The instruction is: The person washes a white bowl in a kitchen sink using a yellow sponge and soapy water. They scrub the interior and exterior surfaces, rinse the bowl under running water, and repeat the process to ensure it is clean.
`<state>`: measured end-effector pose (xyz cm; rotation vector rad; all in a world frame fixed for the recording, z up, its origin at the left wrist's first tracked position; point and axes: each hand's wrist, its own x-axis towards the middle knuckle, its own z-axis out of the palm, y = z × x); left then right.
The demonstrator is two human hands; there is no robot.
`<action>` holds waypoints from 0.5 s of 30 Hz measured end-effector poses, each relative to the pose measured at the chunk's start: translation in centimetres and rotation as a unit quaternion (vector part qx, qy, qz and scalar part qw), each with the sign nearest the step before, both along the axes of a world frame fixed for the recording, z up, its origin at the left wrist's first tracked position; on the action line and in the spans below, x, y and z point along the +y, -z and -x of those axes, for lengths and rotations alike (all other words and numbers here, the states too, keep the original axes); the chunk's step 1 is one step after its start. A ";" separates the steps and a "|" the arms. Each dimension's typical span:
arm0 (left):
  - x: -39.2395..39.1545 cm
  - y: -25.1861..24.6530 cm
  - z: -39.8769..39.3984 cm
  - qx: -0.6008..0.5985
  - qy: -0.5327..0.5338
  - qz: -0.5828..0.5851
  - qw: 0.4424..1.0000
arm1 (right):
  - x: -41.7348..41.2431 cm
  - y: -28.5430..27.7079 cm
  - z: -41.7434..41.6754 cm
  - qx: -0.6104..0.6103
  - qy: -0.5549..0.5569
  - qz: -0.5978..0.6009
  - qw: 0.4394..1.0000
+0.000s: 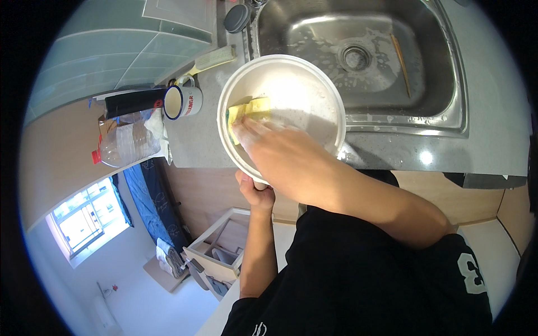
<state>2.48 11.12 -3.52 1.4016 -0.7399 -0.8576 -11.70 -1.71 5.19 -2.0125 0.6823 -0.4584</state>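
Note:
A round white pan or bowl (294, 80), its inside facing up, is held over the counter edge beside the sink. My left hand (257, 192) grips its short handle or rim at the near side, below the pan. My right hand (273, 147) reaches inside and presses a yellow sponge (257, 108) with a green layer against the left part of the inner wall. The palm and thumb side of my right hand are hidden from view. Wet marks show on the pan's inner surface.
A steel sink (319, 90) holds wooden chopsticks (400, 63) and suds round its drain (355, 58). On the counter are an enamel mug (191, 101), a pale-bristled brush (214, 58), a dark grey round lid (237, 18) and a clear plastic bottle (130, 145) with a red cap.

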 end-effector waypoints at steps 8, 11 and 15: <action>-0.5 -0.5 0.3 -0.067 0.008 -0.003 0.998 | 0.5 0.2 0.0 0.010 -0.018 0.009 1.000; -0.9 -0.7 0.3 -0.047 0.011 0.005 0.999 | 0.3 0.1 0.1 0.027 -0.021 0.027 0.999; -0.8 -0.9 0.5 0.004 -0.008 -0.008 1.000 | -0.3 -0.2 0.2 0.046 -0.036 0.014 0.998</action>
